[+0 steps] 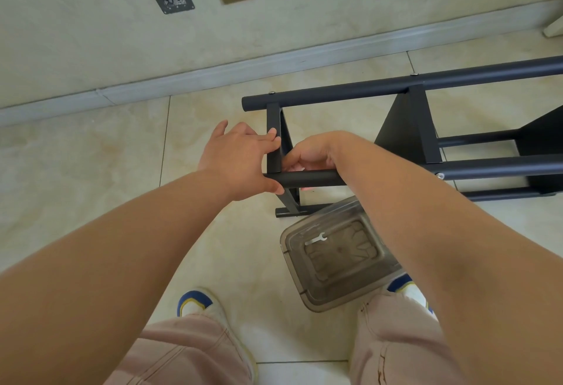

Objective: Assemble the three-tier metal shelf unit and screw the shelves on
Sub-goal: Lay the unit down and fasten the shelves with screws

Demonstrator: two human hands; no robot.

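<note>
While my left hand (240, 162) holds the pole (310, 179) end, my right hand (313, 153) pinches something beside it — pole runs sideways.

Black metal shelf unit (408, 129), on its side, floor

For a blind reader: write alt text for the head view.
Both hands work at the end of a black metal shelf unit lying on its side: left hand holding a tube, right hand curled at the joint. A clear plastic box holds a small wrench.
</note>
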